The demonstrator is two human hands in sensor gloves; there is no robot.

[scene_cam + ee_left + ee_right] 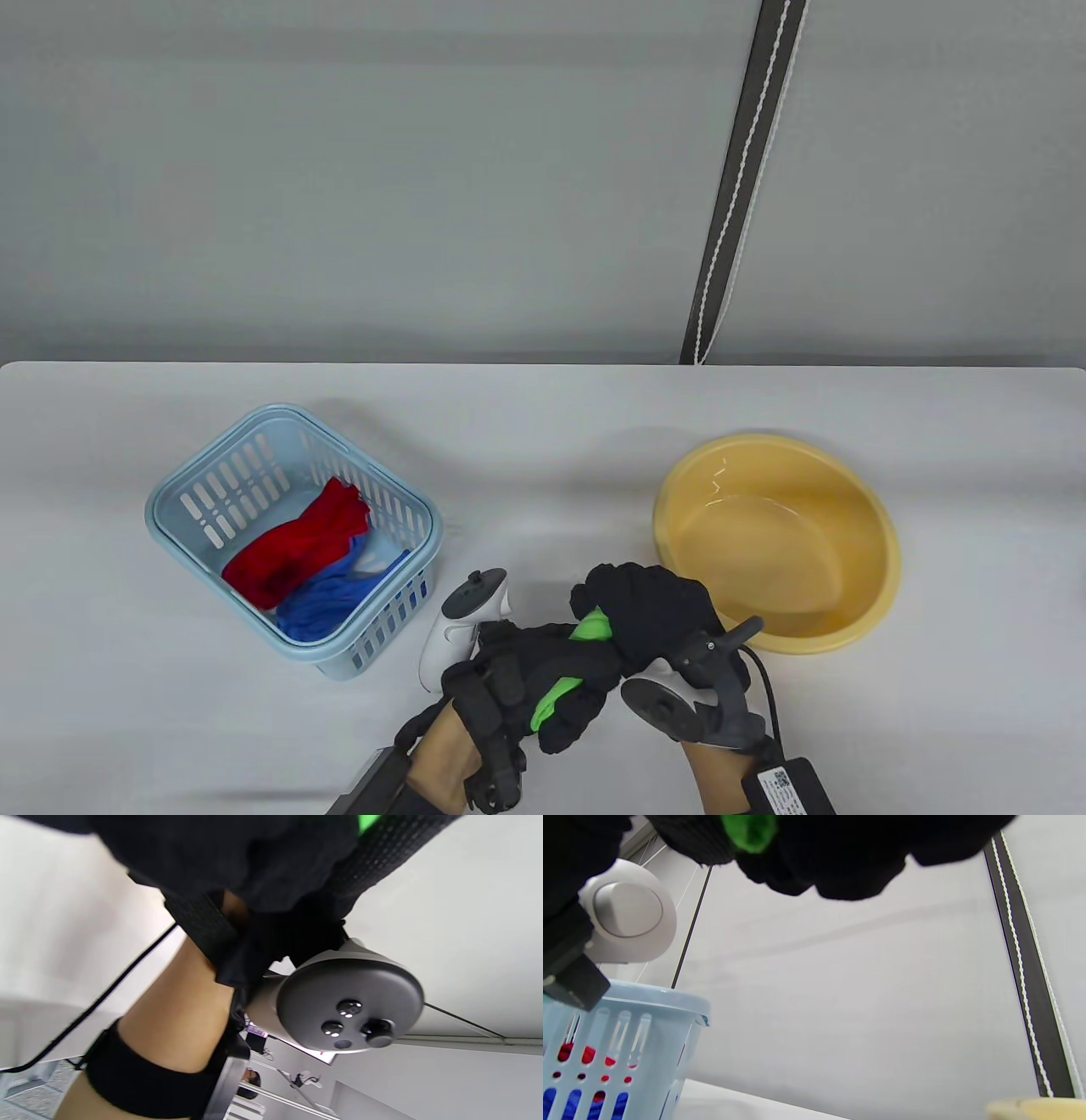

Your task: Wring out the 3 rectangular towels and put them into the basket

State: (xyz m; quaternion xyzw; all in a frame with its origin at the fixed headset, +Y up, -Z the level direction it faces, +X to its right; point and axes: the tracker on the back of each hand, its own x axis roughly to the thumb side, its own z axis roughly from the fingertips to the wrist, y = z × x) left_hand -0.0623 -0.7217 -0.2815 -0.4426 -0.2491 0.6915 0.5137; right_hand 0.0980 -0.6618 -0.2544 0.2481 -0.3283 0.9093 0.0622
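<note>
Green towel [577,666] gripped between both hands' fingers [585,713]

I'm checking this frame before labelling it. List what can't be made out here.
- Green towel: table view, mostly wrapped inside the left hand and right hand; its twist and wetness are hidden.
- Blue towel: partly under the red towel in the basket.
- Both wrist views: gloves block the towel.

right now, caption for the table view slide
Both hands grip a green towel between blue basket, holding red and blue towels, and yellow basin.
</note>
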